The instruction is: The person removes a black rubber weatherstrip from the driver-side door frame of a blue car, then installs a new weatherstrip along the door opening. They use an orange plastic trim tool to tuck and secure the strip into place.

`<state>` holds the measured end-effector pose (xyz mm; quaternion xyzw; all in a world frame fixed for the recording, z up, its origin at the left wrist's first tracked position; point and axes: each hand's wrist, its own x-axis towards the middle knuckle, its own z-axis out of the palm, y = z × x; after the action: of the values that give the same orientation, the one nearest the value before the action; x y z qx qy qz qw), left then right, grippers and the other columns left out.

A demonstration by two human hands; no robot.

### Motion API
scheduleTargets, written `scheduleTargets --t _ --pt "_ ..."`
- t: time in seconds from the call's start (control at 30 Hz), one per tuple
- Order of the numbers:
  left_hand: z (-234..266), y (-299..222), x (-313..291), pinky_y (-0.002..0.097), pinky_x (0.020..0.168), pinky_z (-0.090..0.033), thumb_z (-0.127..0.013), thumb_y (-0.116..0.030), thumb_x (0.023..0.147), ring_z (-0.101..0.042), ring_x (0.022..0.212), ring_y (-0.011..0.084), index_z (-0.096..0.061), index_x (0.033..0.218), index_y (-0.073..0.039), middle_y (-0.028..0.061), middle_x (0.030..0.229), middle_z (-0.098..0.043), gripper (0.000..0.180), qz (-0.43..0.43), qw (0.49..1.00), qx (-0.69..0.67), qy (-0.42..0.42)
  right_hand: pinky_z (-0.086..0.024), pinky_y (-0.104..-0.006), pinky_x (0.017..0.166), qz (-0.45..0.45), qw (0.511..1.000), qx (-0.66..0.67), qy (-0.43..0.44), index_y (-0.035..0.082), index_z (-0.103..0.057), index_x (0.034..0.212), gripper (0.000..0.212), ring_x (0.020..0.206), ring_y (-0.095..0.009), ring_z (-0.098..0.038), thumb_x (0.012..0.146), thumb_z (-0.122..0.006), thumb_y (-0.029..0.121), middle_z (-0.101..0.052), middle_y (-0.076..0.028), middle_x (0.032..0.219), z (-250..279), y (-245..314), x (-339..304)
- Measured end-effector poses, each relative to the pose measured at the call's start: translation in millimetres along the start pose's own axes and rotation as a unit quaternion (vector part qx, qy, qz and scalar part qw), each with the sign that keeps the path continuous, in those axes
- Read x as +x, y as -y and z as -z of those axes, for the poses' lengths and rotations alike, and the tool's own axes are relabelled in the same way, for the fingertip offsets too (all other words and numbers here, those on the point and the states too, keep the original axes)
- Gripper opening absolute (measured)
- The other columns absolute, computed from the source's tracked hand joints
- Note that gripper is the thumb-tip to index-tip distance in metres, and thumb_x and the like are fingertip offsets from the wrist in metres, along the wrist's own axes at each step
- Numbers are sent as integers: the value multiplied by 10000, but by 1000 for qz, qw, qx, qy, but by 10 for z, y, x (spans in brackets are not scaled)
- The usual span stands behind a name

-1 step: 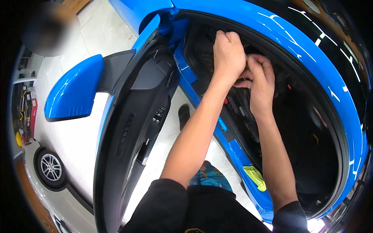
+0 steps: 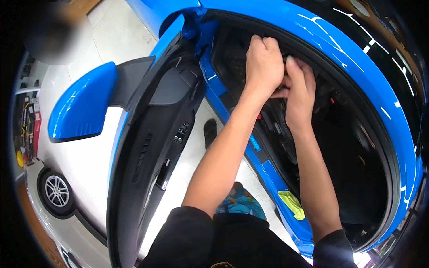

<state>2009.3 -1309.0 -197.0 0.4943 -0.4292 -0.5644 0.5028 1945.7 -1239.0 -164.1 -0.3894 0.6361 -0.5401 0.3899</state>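
Both of my hands reach through the open door into the front of a blue car's dark cabin. My left hand (image 2: 264, 62) is closed, fingers curled down and away near the dark trim (image 2: 234, 44). Whatever it grips is hidden behind the knuckles. Close beside it on the right, my right hand (image 2: 300, 89) has its thumb raised and its fingers bent in toward the left hand. Any small thing between those fingers is too hidden to name. Below the hands lies the blue door sill (image 2: 268, 167), with a yellow-green cloth (image 2: 291, 204) draped on it.
The open car door (image 2: 152, 147) stands to my left, its blue side mirror (image 2: 82, 105) sticking outward. The blue roof edge (image 2: 357, 76) curves above and right of my arms. A white car with a wheel (image 2: 57, 190) stands at the far left.
The right thumb has straightened upward and its fingers have shifted slightly. My left hand keeps nearly the same pose. The whole view has tilted a little.
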Motion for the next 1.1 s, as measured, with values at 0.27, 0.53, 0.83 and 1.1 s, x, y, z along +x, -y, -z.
scheduleTargets --t 0.27,0.53,0.83,1.1 --pt "216 137 104 289 653 -451 -473 -226 1023 -537 731 134 -615 946 -4 42 817 -599 275 21 993 -87 71 -509 -245 719 198 976 -15 -85 -51 -692 1017 163 818 -103 -643 975 -653 101 -715 -84 900 -356 -279 403" --pt "695 338 27 221 576 -400 -521 -286 1026 -570 680 94 -632 1176 -44 13 915 -588 305 103 934 -286 186 -320 -225 486 149 977 88 -126 6 -653 736 266 506 -51 -474 961 -642 148 -588 -4 631 -549 -239 349" --pt "310 481 343 299 777 -522 -530 -486 1013 -638 844 135 -639 1038 -30 69 946 -685 470 22 914 -346 211 -425 -224 560 257 956 61 -125 -48 -658 733 299 598 -74 -582 953 -630 153 -677 -54 694 -518 -587 565" --pt "339 512 432 266 670 -492 -581 -338 992 -616 726 107 -671 949 -48 24 827 -661 306 -20 911 -323 256 -353 -222 476 250 955 123 -99 -10 -632 743 304 512 -62 -488 948 -629 214 -597 -19 640 -573 -593 632"
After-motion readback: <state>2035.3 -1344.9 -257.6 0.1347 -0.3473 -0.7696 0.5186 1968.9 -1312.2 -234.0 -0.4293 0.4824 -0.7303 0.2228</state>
